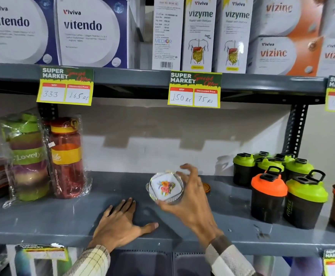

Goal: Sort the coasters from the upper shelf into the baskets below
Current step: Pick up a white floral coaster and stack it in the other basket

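Right hand [190,198] gripped coaster [165,186], white with flower print, tilted, just above grey shelf [43,222]. Left hand [120,222] lay flat on shelf, fingers spread, holding nothing. Wrapped bottles [47,158] stood left, shakers [282,184] right.

Grey metal shelving [43,222] filling view, perforated upright [297,132] standing at right. Off-white wall [162,136] showing behind middle shelf, carrying soft shadows. Yellow-green price tags [65,85] hanging from upper shelf edge [132,76]. Even indoor light falling, shelf surface glinting faintly.
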### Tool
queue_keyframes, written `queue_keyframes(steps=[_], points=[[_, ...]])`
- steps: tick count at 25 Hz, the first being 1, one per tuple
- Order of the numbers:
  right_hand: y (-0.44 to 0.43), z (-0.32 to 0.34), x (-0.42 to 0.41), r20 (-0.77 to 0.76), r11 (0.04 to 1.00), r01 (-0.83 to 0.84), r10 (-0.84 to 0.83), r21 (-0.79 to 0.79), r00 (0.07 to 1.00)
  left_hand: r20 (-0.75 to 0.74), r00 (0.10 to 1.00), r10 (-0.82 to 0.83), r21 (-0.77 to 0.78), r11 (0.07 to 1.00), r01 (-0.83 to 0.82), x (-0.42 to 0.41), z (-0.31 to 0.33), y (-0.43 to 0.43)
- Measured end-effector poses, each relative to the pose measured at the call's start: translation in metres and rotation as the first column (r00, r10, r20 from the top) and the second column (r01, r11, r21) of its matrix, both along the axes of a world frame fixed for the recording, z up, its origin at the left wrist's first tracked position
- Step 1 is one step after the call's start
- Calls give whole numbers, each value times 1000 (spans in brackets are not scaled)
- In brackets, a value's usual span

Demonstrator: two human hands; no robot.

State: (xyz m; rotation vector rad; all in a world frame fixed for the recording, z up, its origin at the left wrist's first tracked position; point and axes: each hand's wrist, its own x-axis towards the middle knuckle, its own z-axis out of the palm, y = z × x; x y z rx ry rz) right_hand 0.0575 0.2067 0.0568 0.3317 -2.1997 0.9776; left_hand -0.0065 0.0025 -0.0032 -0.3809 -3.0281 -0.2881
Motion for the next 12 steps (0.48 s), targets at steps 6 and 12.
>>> queue_keyframes(steps=[6, 12], points=[[6, 53, 59, -407, 994, -21, -26, -112, 913, -7, 1000, -2, 27, 1000, 2, 3, 1, 0], [5, 64, 87, -496, 996, -10, -36, -89, 867, -17, 1000, 6, 32, 999, -5, 7, 1, 0]])
